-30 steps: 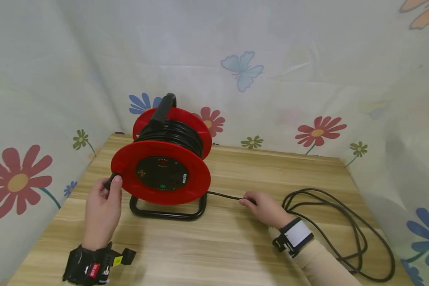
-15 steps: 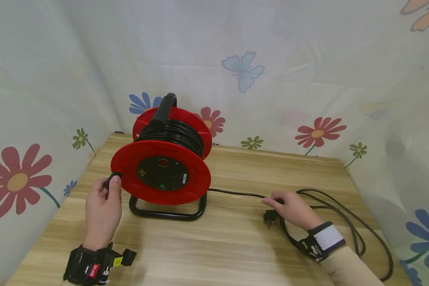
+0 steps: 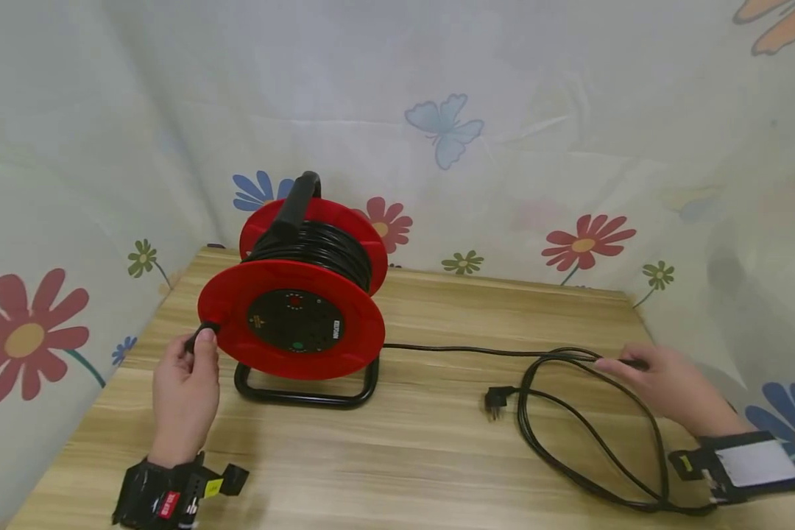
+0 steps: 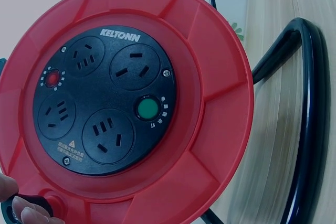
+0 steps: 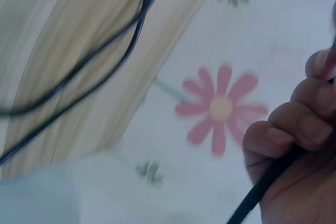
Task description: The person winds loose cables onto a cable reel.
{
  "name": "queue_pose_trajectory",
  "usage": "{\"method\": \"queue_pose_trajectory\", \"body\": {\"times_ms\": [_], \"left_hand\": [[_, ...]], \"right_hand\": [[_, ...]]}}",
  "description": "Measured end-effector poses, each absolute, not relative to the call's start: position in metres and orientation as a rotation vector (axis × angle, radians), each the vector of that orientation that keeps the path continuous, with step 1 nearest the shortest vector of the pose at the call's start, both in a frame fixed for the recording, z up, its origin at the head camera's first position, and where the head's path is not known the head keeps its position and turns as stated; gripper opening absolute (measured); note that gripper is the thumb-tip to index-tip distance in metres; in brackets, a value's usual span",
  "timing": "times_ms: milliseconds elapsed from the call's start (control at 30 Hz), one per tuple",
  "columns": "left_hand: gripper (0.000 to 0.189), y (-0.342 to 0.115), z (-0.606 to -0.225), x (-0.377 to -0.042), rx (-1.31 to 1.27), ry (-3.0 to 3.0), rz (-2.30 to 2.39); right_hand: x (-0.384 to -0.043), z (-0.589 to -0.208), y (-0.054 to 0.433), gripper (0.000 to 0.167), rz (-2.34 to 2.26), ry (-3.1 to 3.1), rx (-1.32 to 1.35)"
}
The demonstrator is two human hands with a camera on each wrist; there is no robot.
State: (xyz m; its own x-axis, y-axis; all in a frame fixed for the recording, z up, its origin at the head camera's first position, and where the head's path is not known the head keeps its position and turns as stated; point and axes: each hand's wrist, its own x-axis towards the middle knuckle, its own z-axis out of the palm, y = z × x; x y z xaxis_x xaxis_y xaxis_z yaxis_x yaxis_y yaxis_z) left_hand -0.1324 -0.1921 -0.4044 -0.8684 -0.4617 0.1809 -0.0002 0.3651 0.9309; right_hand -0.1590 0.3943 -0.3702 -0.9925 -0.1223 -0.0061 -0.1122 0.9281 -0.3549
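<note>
A red cable reel (image 3: 291,320) wound with black cable stands on a black tube frame at the left of the table. My left hand (image 3: 187,386) grips the small black crank knob (image 4: 32,203) at the rim of its front disc. Sockets, a red button and a green light (image 4: 148,108) fill the disc's black centre panel. From the reel a black cable (image 3: 464,348) runs right to my right hand (image 3: 669,386), whose fingers curl round it, as the right wrist view (image 5: 291,114) also shows. The black plug (image 3: 497,400) lies on the table left of the cable loops.
Loose cable loops (image 3: 528,427) spread over the right side of the wooden table (image 3: 397,456). Flower-printed cloth (image 3: 503,191) closes off the back and both sides. A black carry handle (image 3: 297,205) rises above the reel.
My right hand has slid far to the right, and a longer straight run of cable now shows beside the reel. The plug has come into sight. My left hand stays at the knob.
</note>
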Motion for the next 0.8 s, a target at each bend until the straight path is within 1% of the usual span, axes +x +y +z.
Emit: {"method": "queue_pose_trajectory", "body": {"times_ms": [133,400,600,800], "left_hand": [[0.037,-0.192,-0.404,-0.132,0.397,-2.222,-1.506],[0.038,-0.192,-0.405,-0.133,0.412,-2.233,-1.484],[0.036,-0.193,-0.404,-0.133,0.408,-2.225,-1.505],[0.036,-0.194,-0.402,-0.133,0.404,-2.222,-1.547]], "right_hand": [[-0.147,-0.363,0.42,0.044,-0.524,3.042,-0.08],[-0.13,-0.365,0.466,0.051,-0.422,3.114,0.027],[-0.123,-0.379,0.472,0.056,-0.454,3.137,0.126],[-0.121,-0.383,0.467,0.051,-0.465,3.159,0.129]]}}
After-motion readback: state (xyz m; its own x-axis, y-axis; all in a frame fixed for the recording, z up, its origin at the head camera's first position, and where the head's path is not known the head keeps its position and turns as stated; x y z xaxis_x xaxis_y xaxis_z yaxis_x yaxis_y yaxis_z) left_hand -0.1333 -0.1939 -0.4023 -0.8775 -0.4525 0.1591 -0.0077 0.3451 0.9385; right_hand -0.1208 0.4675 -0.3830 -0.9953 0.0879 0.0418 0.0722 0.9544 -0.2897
